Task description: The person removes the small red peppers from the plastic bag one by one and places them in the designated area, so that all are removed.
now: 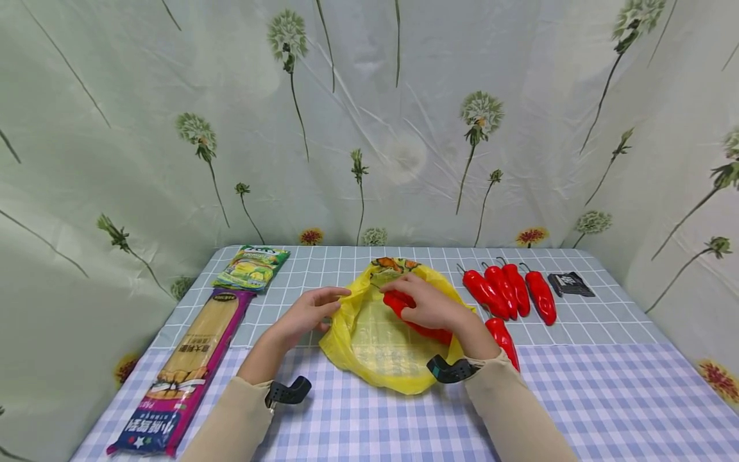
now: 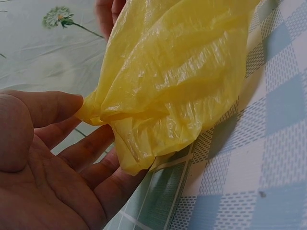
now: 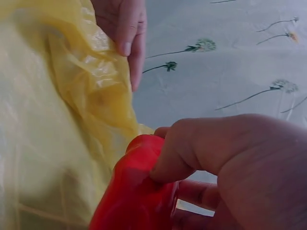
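A yellow plastic bag [image 1: 395, 383] lies with its mouth spread wide on the table, in front of me. My left hand [image 1: 306, 313] pinches the left rim of the bag between thumb and fingers, as the left wrist view shows on the yellow plastic [image 2: 168, 81]. Over the bag's mouth, my right hand [image 1: 426, 304] grips a red pepper [image 3: 136, 191] with thumb and fingers. The pepper slants across the right part of the opening, and its upper end is partly covered by the hand. Another red pepper [image 1: 501, 339] lies just right of the bag, partly behind the right forearm.
Several red peppers [image 1: 489, 292] lie at the back right, beside a small black packet [image 1: 570, 284]. Along the left side stretches a long pack of noodles [image 1: 193, 350], with a green and yellow packet [image 1: 252, 268] behind it. A floral curtain [image 1: 369, 128] hangs behind the table.
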Available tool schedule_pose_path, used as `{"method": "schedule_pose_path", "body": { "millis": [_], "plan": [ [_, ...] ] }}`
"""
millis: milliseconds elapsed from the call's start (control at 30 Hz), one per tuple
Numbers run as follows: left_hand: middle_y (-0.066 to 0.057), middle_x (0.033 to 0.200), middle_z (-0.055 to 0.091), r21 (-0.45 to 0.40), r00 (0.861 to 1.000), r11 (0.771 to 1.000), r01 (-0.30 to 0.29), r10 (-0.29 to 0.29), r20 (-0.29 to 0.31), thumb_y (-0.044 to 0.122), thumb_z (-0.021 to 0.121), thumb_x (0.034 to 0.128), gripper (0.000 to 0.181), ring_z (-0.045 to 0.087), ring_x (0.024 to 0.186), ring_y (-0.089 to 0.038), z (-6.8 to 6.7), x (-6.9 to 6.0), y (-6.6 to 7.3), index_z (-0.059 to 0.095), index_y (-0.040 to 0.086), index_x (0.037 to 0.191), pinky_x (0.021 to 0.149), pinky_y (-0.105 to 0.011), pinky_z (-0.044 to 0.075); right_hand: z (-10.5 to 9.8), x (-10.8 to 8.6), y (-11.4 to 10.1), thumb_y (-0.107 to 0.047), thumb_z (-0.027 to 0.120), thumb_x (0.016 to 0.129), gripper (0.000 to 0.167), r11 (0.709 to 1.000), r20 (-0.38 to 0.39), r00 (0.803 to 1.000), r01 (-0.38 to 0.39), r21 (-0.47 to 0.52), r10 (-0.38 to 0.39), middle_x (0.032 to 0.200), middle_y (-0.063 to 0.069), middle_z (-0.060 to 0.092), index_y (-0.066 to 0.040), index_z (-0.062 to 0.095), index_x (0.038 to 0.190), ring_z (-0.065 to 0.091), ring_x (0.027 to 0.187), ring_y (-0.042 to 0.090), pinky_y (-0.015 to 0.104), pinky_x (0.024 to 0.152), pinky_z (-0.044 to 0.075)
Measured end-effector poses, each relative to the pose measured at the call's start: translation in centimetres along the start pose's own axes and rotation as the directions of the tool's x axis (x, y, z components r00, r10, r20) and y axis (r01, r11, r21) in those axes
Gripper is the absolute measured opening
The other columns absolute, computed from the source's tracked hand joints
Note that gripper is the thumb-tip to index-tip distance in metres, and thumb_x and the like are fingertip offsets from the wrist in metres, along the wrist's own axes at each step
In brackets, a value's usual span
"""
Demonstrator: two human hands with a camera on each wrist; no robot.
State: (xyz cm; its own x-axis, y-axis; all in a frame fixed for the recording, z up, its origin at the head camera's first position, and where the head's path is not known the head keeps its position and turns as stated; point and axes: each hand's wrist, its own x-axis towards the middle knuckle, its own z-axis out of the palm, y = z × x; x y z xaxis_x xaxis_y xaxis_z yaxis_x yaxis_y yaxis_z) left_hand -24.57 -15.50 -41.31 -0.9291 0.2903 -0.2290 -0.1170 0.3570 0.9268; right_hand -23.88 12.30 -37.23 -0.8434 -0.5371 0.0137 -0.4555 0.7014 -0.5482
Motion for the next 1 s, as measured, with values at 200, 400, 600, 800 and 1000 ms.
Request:
{"method": "schedule_pose_path", "body": {
  "millis": [200, 400, 600, 800, 1000],
  "plan": [
    [-0.007, 0.139, 0.061, -0.001, 1.0, 1.0, -0.005, 0.005, 0.0, 0.016, 0.053, 0.1023, 0.033, 0.059, 0.098, -0.019, 0.0, 0.0, 0.0, 0.061, 0.02, 0.134, 0.071, -0.029, 0.052, -1.0, -0.4, 0.2, -0.008, 0.062, 0.089, 0.045, 1.0, -0.016, 1.0, 0.012, 0.004, -0.012, 0.127, 0.009, 0.054, -0.021, 0.061, 0.133, 0.053, 0.111, 0.025, 0.04, 0.092, 0.052],
    [-0.007, 0.139, 0.061, 0.0, 1.0, 1.0, -0.006, 0.006, 0.004, 0.017, 0.053, 0.1023, 0.033, 0.059, 0.098, -0.019, 0.0, 0.0, 0.1, 0.061, 0.02, 0.134, 0.071, -0.029, 0.052, -2.4, -1.1, 0.2, -0.01, 0.063, 0.091, 0.037, 0.999, -0.056, 0.998, 0.012, 0.038, -0.01, 0.127, 0.01, 0.054, -0.018, 0.062, 0.126, 0.054, 0.113, 0.026, 0.044, 0.093, 0.053],
    [-0.007, 0.139, 0.061, 0.0, 1.0, 1.0, -0.002, 0.002, 0.002, 0.017, 0.053, 0.1023, 0.033, 0.059, 0.098, -0.019, 0.1, 0.0, 0.0, 0.062, 0.02, 0.134, 0.071, -0.028, 0.052, -3.5, -1.8, 0.3, -0.009, 0.065, 0.09, 0.034, 0.997, -0.077, 0.997, -0.001, 0.075, 0.007, 0.129, 0.011, 0.055, -0.018, 0.061, 0.123, 0.052, 0.118, 0.03, 0.048, 0.092, 0.056],
    [-0.006, 0.139, 0.061, 0.005, 1.0, 1.0, 0.006, -0.006, -0.002, 0.017, 0.053, 0.1022, 0.033, 0.058, 0.097, -0.019, 0.1, 0.0, 0.0, 0.062, 0.02, 0.134, 0.07, -0.028, 0.051, -4.3, -2.3, 0.6, -0.007, 0.066, 0.087, 0.036, 0.994, -0.086, 0.995, -0.033, 0.105, 0.042, 0.131, 0.011, 0.053, -0.018, 0.059, 0.121, 0.05, 0.12, 0.03, 0.044, 0.088, 0.058],
    [-0.007, 0.139, 0.061, 0.011, 1.0, 1.0, 0.006, -0.006, -0.005, 0.017, 0.054, 0.102, 0.033, 0.058, 0.097, -0.019, 0.0, 0.0, 0.0, 0.062, 0.02, 0.134, 0.07, -0.028, 0.052, -5.4, -3.2, 0.9, -0.006, 0.064, 0.088, 0.04, 0.988, -0.079, 0.994, -0.062, 0.14, 0.073, 0.133, 0.014, 0.05, -0.015, 0.057, 0.126, 0.05, 0.122, 0.035, 0.043, 0.085, 0.059]
  ]
}}
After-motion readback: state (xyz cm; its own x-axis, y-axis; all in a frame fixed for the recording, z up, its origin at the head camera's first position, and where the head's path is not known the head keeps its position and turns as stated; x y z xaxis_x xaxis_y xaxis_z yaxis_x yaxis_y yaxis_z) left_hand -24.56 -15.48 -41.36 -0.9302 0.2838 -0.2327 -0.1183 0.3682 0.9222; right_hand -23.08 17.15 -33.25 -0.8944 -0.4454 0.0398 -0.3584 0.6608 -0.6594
